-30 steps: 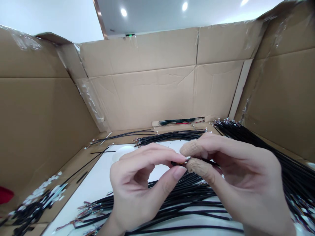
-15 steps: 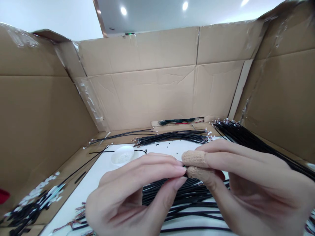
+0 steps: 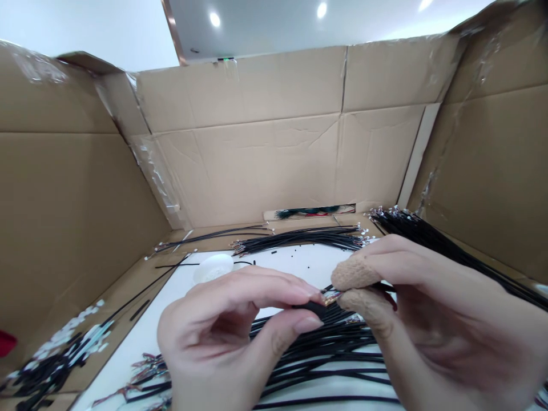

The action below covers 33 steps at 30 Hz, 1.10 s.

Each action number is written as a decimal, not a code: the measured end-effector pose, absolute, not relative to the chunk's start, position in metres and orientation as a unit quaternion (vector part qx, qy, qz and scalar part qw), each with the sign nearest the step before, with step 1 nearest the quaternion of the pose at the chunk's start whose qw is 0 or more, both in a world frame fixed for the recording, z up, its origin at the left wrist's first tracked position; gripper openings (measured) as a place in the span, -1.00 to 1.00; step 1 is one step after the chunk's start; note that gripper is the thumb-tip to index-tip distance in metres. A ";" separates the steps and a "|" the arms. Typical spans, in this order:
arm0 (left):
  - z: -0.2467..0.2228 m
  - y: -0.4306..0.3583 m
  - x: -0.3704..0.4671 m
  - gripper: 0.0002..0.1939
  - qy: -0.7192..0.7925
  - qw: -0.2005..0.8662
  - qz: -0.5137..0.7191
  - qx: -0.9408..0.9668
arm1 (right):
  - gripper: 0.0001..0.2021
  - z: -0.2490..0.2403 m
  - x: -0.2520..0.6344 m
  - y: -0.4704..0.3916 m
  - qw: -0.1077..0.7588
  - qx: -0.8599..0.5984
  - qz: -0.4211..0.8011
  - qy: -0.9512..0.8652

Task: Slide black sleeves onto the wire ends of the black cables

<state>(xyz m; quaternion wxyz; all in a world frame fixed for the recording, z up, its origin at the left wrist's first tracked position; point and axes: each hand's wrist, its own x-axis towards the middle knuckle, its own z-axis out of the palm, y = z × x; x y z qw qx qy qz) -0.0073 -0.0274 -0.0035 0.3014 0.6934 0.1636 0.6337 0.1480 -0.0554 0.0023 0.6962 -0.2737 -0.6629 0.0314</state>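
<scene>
Between the thumb and fingers of my left hand (image 3: 222, 325) is a short black sleeve (image 3: 314, 309), pinched near its end. Thin coloured wire ends (image 3: 330, 299) show between it and my right fingertips. My right hand (image 3: 428, 308), with tan finger covers on thumb and forefinger, is closed on a black cable (image 3: 384, 287) that partly shows behind the fingers. Both hands are close together, fingertips almost touching. Beneath them lies a loose bundle of black cables (image 3: 325, 359) on the white work surface (image 3: 124, 348).
Cardboard walls (image 3: 257, 160) enclose the table. A white bowl (image 3: 213, 268) stands behind my left hand. More cable bundles lie at the back (image 3: 299, 238) and right (image 3: 428, 234). White connectors and black pieces (image 3: 64, 354) are heaped at left.
The fingertips have moved slightly apart, and the black sleeve and coloured wires now show between them. My left hand has tilted and shifted a little to the right.
</scene>
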 end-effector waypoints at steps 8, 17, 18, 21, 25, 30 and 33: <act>-0.006 -0.023 -0.001 -0.83 0.111 0.416 0.649 0.627 | -0.82 -0.003 0.152 -0.059 0.679 -0.308 0.080 -0.662; -0.007 -0.020 -0.003 -0.80 0.107 0.463 0.610 0.634 | -0.84 -0.003 0.157 -0.058 0.656 -0.330 0.109 -0.670; -0.007 -0.020 -0.003 -0.79 0.107 0.457 0.611 0.637 | -0.84 -0.003 0.156 -0.057 0.656 -0.330 0.104 -0.671; -0.007 -0.019 -0.002 -0.78 0.113 0.436 0.619 0.644 | -0.84 -0.002 0.154 -0.057 0.655 -0.334 0.098 -0.671; -0.007 -0.020 -0.003 -0.76 0.127 0.400 0.625 0.659 | -0.85 -0.002 0.153 -0.058 0.660 -0.340 0.097 -0.663; -0.008 -0.022 -0.001 -0.77 0.137 0.382 0.637 0.655 | -0.85 -0.008 0.148 -0.060 0.672 -0.380 0.058 -0.633; -0.009 -0.024 0.002 -0.80 0.135 0.387 0.649 0.641 | -0.85 -0.010 0.141 -0.061 0.688 -0.393 0.042 -0.608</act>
